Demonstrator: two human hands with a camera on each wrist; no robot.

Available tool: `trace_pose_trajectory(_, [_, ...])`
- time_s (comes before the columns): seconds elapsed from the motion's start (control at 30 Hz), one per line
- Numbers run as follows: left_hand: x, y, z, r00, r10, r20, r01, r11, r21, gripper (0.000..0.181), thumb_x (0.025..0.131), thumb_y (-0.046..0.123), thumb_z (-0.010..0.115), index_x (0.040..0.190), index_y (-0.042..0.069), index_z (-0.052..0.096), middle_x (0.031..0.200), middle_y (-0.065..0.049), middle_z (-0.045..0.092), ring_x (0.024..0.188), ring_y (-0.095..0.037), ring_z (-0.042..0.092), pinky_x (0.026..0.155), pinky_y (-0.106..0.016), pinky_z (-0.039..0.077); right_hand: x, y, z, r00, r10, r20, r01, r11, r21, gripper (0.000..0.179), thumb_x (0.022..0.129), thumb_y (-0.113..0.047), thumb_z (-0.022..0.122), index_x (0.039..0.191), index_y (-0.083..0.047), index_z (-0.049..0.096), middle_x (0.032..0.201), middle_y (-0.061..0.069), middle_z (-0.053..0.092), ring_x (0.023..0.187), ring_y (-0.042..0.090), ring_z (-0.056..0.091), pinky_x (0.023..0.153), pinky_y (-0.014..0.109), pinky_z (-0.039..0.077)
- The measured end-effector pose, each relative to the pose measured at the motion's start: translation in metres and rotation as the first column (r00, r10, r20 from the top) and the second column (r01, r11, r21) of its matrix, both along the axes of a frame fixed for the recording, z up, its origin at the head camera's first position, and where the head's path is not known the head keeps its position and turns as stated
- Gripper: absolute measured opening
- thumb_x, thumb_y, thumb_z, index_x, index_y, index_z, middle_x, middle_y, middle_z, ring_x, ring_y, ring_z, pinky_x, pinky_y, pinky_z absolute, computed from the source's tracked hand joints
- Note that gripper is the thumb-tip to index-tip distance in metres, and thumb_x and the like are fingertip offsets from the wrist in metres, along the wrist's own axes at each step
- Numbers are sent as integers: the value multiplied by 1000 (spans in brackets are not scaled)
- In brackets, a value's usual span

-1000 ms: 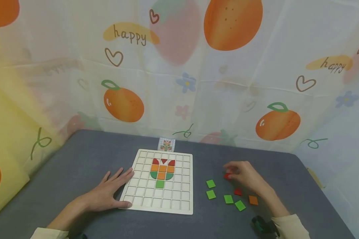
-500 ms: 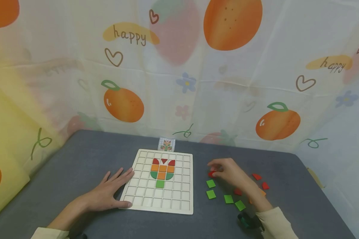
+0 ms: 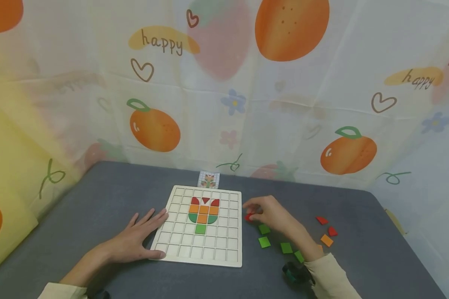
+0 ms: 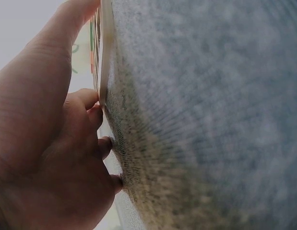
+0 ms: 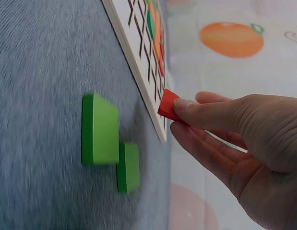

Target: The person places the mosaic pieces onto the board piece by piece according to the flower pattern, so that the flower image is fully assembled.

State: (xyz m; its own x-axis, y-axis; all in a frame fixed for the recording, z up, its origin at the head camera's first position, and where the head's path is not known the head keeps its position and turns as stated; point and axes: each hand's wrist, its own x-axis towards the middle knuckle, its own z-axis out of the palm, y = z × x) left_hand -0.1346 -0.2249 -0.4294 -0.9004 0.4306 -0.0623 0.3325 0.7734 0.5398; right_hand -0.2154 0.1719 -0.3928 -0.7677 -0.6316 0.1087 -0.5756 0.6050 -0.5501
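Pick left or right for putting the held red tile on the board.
Right, probably: the right hand pinches the tile beside the board; the left hand rests at the board's left edge.

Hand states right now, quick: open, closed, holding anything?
Left hand: open, touching the edge of the grid board.
Right hand: closed, pinching a red piece.

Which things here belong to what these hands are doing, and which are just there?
Part of the work:
white board, left hand touching its edge
red piece, pinched by the right hand
loose pieces beside the board, probably
picture card behind the board, probably

Just there:
gray table, only a support
fruit-print curtain, only a backdrop
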Motion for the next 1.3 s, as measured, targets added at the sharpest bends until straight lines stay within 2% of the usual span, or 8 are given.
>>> trace_pose_trajectory(0.27, [1,-3,0,1000,-6,-1,6,1000,2,104,75,62,74,155,12,29,161,-11,24,146,-47,11,107,-71,-4,4,-32,0,997,66,48,-65,998,-16,31,84,0,74,115,-2,70,88,-1,69,81,11,62,70,26,53])
trace_pose_trajectory(0.47, [4,-7,0,1000,-7,-4,7,1000,20,103,76,60,74,155,11,29,161,-13,23,146,-48,10,107,-71,-5,6,-56,-1,989,143,45,-141,989,-45,30,86,-1,73,116,-3,70,90,-1,69,85,10,63,73,26,53])
trace_pose_trajectory(0.67, [2,-5,-1,1000,-5,-6,5,1000,11,103,76,61,73,155,13,29,161,-11,23,146,-47,10,107,-71,-5,10,-73,-1,984,174,48,-172,983,-60,27,85,0,73,112,-2,71,90,1,71,87,11,65,76,26,54])
trace_pose_trajectory(0.97, [1,-1,-2,1000,12,6,-12,1000,-8,104,75,64,73,155,14,29,161,-11,24,146,-46,10,107,-71,-5,12,-88,-9,982,157,108,-152,987,-53,23,86,2,71,108,-6,73,84,-5,67,79,4,61,70,18,50])
trace_pose_trajectory(1.3, [0,0,-2,1000,12,-6,-12,1000,-15,105,74,64,73,155,14,30,160,-11,25,146,-46,12,107,-71,-4,13,-90,-14,979,174,108,-168,984,-64,25,85,4,71,108,-6,74,85,-6,68,78,1,61,73,17,52])
